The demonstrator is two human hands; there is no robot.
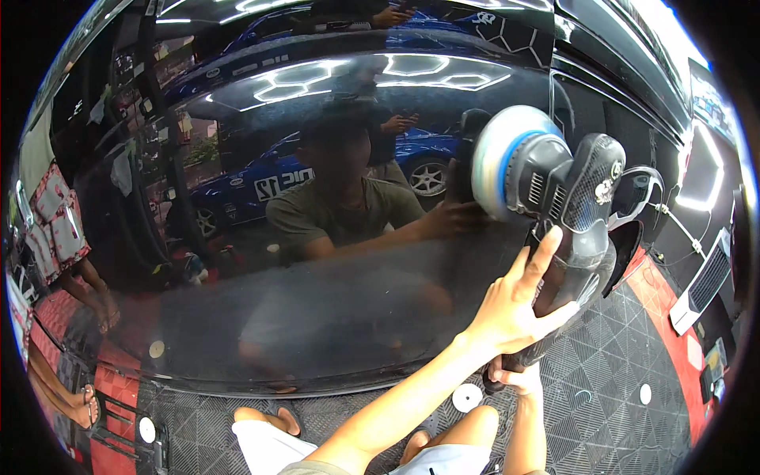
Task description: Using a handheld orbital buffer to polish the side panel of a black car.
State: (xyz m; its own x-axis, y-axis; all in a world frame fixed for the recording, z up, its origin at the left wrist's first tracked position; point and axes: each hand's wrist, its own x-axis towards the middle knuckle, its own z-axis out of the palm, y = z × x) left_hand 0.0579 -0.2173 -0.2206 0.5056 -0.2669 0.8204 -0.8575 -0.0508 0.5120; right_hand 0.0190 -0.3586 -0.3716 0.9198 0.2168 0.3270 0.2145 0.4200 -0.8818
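A black polisher (590, 182) with a pale foam pad (495, 166) on a blue backing is held against or very near a glossy black car panel (372, 317); I cannot tell whether the pad touches it. My left hand (522, 309) grips the polisher's body, fingers along its top. Lower down, my right hand (521, 380) is wrapped round a dark handle at the tool's rear, partly hidden behind the body and my left forearm. The panel reflects lights, a blue car and people.
Another person's legs (55, 380) are at the left edge. My bent knees are below the panel. Grey floor tiles (602, 364) border red tiles (661, 285). A white cooler-like unit (701, 281) stands at the right, with cables nearby.
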